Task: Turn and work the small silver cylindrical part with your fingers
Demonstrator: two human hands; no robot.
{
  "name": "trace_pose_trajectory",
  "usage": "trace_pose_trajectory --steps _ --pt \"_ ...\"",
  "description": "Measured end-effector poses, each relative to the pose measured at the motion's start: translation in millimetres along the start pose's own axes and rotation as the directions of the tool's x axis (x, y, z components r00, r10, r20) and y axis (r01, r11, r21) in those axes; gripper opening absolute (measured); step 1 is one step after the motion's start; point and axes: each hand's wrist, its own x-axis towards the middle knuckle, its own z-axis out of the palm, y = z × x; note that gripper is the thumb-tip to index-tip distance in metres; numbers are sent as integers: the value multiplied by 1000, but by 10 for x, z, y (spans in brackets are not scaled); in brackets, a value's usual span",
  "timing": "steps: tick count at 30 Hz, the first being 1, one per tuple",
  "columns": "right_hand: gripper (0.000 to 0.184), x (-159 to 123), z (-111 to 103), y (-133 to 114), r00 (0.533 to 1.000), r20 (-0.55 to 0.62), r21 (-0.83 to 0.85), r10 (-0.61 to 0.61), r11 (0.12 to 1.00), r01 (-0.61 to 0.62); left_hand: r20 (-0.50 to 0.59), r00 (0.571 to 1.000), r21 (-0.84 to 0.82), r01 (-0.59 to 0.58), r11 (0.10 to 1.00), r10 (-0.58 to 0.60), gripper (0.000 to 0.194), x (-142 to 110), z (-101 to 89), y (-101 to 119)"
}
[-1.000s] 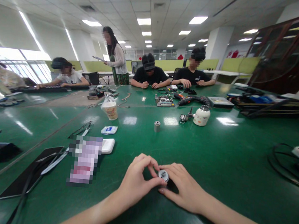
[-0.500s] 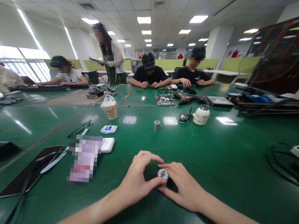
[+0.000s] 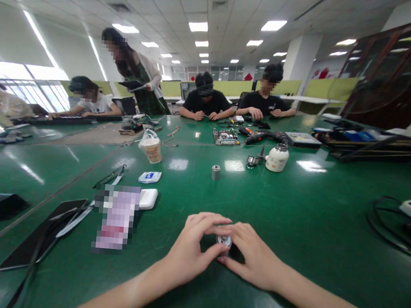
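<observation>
A small silvery metal cylinder point(image 3: 224, 241) stands upright on the green table, with a round pale top. My right hand point(image 3: 252, 254) is closed around its right side, thumb in front and fingers behind. My left hand point(image 3: 194, 241) holds it from the left, its thumb against the near rim. The left fingers arch over the top and meet the right fingers, partly hiding the cylinder's top. Farther ahead stands a second, similar metal cylinder point(image 3: 216, 173), apart from both hands.
On the left lie a dark tablet point(image 3: 42, 235), a strap, a purple packet point(image 3: 119, 218) and a white case point(image 3: 148, 199). A bagged cup point(image 3: 151, 149), white bottle point(image 3: 277, 158), circuit board point(image 3: 226, 137) and tools lie ahead. A cable point(image 3: 386, 227) lies right. Several people are around the table.
My left fingers have come over the cylinder's top, covering part of it. My right hand stays put. A standing person behind the table has leaned to the left.
</observation>
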Motion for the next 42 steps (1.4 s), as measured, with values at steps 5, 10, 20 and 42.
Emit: trace_pose_trajectory --steps 5,10,20,42 --pt "39 -5 12 11 1000 -3 -4 -13 1000 13 -37 994 -57 96 994 -98 24 20 58 4" --pt "39 -1 -18 -18 1000 18 -1 4 1000 -4 -121 981 -107 139 985 -151 15 40 94 -5" --pt "38 7 -37 -27 998 43 -42 43 998 -42 -157 971 213 210 954 -179 37 121 -72 -644" --pt "41 -11 14 -7 1000 0 -13 -3 1000 3 -117 993 59 -3 998 10 33 26 86 -1"
